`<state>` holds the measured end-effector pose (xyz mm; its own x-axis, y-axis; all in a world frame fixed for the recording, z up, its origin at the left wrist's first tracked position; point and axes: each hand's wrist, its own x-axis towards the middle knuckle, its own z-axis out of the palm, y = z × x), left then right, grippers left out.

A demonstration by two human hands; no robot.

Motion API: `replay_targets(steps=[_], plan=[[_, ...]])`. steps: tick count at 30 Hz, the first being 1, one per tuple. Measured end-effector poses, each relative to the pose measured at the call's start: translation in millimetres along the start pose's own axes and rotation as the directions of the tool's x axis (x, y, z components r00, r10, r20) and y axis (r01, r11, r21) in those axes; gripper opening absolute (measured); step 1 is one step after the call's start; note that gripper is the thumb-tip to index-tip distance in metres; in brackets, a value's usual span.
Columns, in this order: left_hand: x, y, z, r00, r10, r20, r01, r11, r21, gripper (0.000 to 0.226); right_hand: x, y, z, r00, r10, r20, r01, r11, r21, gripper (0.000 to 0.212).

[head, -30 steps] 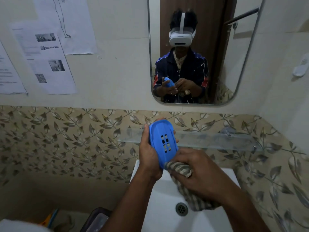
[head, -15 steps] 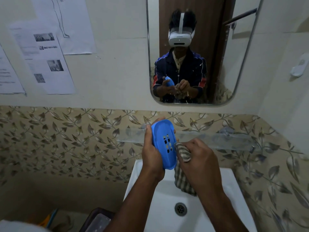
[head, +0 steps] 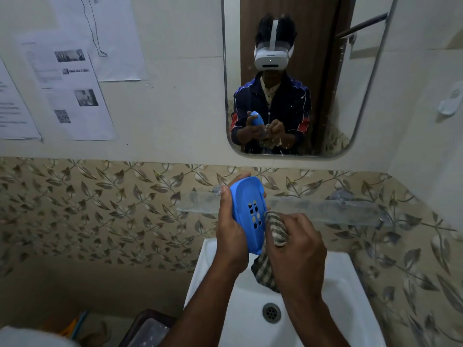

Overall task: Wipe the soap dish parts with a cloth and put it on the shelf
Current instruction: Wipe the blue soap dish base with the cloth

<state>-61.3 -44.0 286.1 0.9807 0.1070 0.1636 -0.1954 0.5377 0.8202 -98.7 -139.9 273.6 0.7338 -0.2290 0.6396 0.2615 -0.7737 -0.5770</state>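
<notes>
Several printed sheets are stuck to the pale wall at the far left, above a band of leaf-patterned tiles. Low in the left corner sit a dark container and some orange and blue items too blurred to identify.

Moving right, the left hand holds the blue soap dish part almost upright over the white sink. Its grip is closed around the part, thumb along the left rim and fingertips just showing past the upper right edge. The face turned toward the camera has a cluster of small drain slots near the middle.

Touching the part's right edge is the checked cloth, bunched up in the right hand. That grip is closed tight on the cloth, with a folded end sticking up against the blue rim and a loose tail hanging below the hand toward the basin. The round drain lies beneath the right forearm.

Behind both hands, a clear glass shelf runs along the patterned tiles, fixed to the wall; the part is held in front of it, not resting on it. Above hangs a mirror with rounded corners, reflecting the person in a dark jacket and a white headset, hands together with the blue piece. On the far right wall is a white hook.
</notes>
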Motion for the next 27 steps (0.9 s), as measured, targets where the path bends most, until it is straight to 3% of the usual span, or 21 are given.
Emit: replay_targets(steps=[2, 4, 7, 10, 12, 15, 18, 21, 24, 27], plan=[[-0.5, -0.5, -1.5, 1.000, -0.006, 0.008, 0.005, 1.000, 0.023, 0.057, 0.4, 1.5, 1.9, 1.000, -0.007, -0.002, 0.007, 1.000, -0.003, 0.022], [1.4, -0.5, -4.0, 1.000, -0.005, 0.007, 0.004, 1.000, 0.020, 0.055, 3.9, -0.8, 0.1, 0.999, 0.009, 0.045, -0.008, 1.000, -0.022, 0.008], [4.1, 0.5, -7.0, 1.000, 0.012, 0.012, -0.012, 1.000, 0.014, 0.055, 8.0, 0.4, -6.7, 0.965, 0.010, 0.261, 0.013, 0.996, -0.089, 0.019], [1.3, -2.8, -9.0, 1.000, 0.006, 0.016, -0.006, 1.000, -0.016, 0.057, 17.6, 5.0, -16.7, 0.911, 0.017, 0.412, 0.001, 0.999, -0.045, 0.024], [-0.8, -3.9, -7.6, 1.000, -0.010, -0.001, 0.010, 0.998, -0.055, 0.058, 22.6, 7.3, -14.7, 0.934, 0.019, 0.356, -0.004, 0.999, -0.043, 0.021], [-0.1, -4.9, -3.8, 0.999, -0.031, -0.036, 0.028, 0.997, -0.072, 0.059, 19.1, 4.3, -5.1, 0.990, -0.037, 0.137, 0.043, 0.998, -0.041, 0.005], [0.6, -3.0, -1.4, 0.997, -0.059, -0.042, 0.057, 0.997, -0.042, 0.068, 8.9, 1.9, 0.3, 0.996, -0.062, 0.063, 0.064, 0.997, -0.032, 0.010], [0.5, -3.0, -2.4, 0.999, -0.030, -0.026, 0.029, 0.999, -0.042, 0.062, 7.4, 4.2, -1.6, 0.992, -0.001, 0.123, 0.003, 1.000, -0.015, 0.003], [1.2, -5.9, -4.7, 1.000, -0.014, -0.021, 0.013, 0.997, -0.072, 0.062, 8.5, 6.7, -8.6, 0.951, 0.038, 0.308, -0.025, 0.999, -0.047, 0.017], [1.2, -3.2, -6.1, 0.998, -0.039, -0.040, 0.033, 0.992, -0.124, 0.063, 10.9, 6.2, -21.3, 0.908, 0.029, 0.418, -0.059, 0.996, 0.060, 0.025]])
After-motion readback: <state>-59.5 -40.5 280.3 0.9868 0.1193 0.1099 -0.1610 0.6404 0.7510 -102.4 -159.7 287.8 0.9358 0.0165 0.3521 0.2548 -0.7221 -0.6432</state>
